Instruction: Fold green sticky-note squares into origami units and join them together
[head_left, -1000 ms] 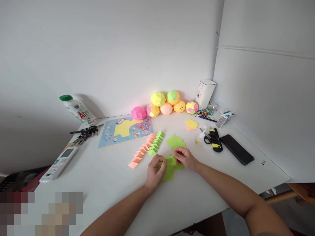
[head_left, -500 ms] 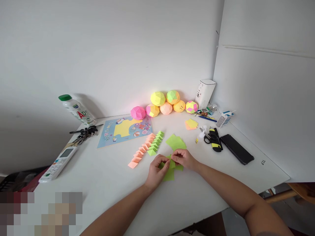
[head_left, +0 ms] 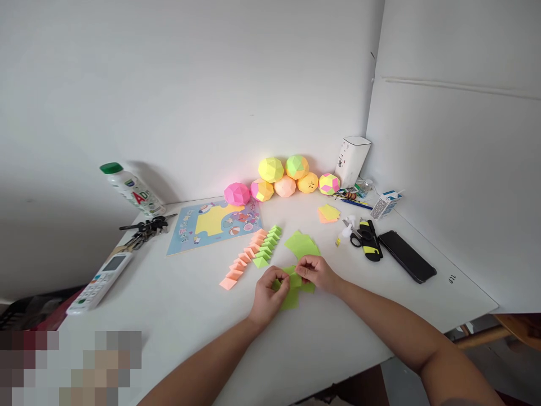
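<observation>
Between my two hands is a small sheet of green paper (head_left: 293, 278). My left hand (head_left: 270, 290) pinches its left side, and my right hand (head_left: 316, 273) grips its right edge with thumb and fingertips. Below them, more green sheets (head_left: 291, 300) lie on the table, partly hidden by the hands. Just beyond my right hand is a fanned stack of green squares (head_left: 302, 243). To the left stand two rows of folded paper pieces, one green (head_left: 267, 248) and one salmon pink (head_left: 239, 265).
Several faceted paper balls (head_left: 285, 186) rest against the wall. A blue printed sheet (head_left: 181, 237), remote control (head_left: 101, 282), keys (head_left: 147, 228) and bottle (head_left: 131, 189) are at left. Yellow and orange squares (head_left: 328, 213), scissors (head_left: 357, 237), a utility knife (head_left: 370, 248) and a phone (head_left: 407, 256) lie right.
My right hand has shifted very slightly to the right along the green paper. My left hand stays in nearly the same place, still pinching it.
</observation>
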{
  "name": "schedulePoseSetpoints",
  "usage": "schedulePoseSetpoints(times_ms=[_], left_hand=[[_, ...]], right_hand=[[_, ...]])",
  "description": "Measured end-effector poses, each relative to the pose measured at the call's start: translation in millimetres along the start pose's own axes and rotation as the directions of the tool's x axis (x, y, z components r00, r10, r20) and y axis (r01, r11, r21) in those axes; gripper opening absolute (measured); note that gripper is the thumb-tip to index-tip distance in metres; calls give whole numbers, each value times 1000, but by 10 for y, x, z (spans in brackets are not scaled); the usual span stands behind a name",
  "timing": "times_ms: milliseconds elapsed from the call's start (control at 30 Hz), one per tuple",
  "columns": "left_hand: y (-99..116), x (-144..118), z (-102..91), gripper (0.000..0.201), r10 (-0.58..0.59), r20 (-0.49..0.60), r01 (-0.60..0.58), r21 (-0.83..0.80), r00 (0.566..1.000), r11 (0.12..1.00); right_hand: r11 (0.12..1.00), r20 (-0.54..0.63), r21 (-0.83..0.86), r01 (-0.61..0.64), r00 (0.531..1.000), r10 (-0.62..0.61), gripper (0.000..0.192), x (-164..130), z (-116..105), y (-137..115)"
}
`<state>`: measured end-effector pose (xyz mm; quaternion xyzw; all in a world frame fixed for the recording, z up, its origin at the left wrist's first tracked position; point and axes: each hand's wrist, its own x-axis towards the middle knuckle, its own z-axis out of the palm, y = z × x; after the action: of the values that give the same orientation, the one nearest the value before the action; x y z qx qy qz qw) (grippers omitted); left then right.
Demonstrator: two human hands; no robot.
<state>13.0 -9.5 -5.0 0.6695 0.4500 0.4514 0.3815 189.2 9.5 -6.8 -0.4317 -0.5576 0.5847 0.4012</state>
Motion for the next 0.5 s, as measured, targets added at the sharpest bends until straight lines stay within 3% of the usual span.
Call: schedulePoseSetpoints(times_ms=[267, 400, 500], left_hand=[[14, -11, -25, 18, -54, -88, 49, -57, 995, 997], [-11, -5, -8, 17, -114, -33, 108, -139, 993, 984], [-19, 9, 1, 16, -65, 22, 67, -92, 998, 994]], right_hand=[[993, -56, 118, 6, 998, 0, 31, 33, -43, -22], [993, -61, 120, 4, 998, 4, 30, 32, -51, -25], [1000, -13, 25, -5, 1000, 5, 28, 12, -34, -23]])
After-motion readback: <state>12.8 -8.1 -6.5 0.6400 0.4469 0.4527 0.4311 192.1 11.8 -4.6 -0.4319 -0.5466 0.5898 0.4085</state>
